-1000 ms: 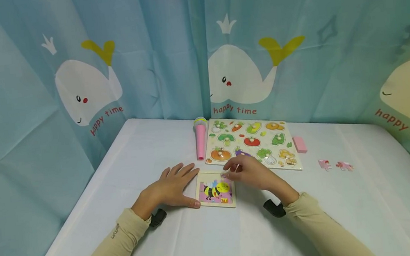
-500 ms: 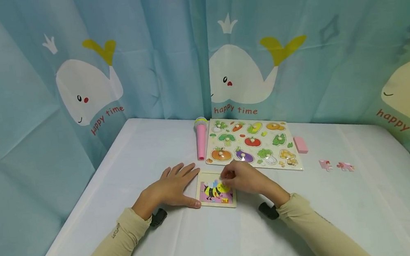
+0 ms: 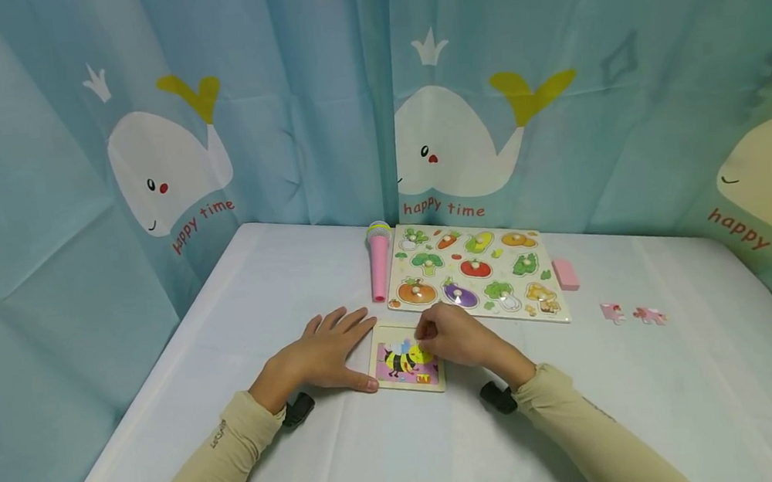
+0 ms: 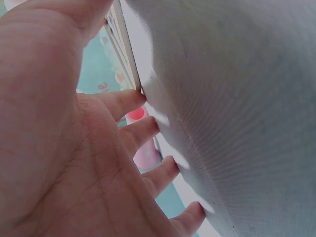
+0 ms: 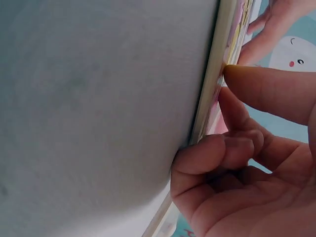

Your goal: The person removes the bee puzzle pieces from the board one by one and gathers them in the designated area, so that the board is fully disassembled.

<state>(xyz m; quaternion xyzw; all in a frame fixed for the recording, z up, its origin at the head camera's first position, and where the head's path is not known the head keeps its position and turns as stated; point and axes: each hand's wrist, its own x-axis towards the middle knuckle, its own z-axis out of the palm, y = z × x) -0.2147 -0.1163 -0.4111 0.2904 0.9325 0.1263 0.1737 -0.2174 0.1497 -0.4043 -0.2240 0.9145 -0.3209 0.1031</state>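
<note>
A small square jigsaw puzzle (image 3: 398, 362) with a bee picture in a pale wooden frame lies on the white cloth. My left hand (image 3: 330, 355) is spread flat along its left side, the thumb at the lower left corner and the index fingertip at the upper left. Over the upper right corner, my right hand (image 3: 454, 335) bends thumb and index finger down onto the puzzle face, pinching a puzzle piece mostly hidden by the fingers. In the right wrist view the right thumb (image 5: 266, 91) meets the puzzle's surface, while the other fingers curl against its edge.
Behind the puzzle lies a vegetable peg board (image 3: 475, 267). A pink toy microphone (image 3: 379, 265) stands off its left side and a pink block (image 3: 566, 274) its right. Two loose pink jigsaw pieces (image 3: 612, 313) lie farther right. A whale-print curtain (image 3: 319, 123) hangs behind the table.
My right hand has lowered and shifted slightly left onto the puzzle's upper right corner, bringing the piece with it. The left hand has stayed in place.
</note>
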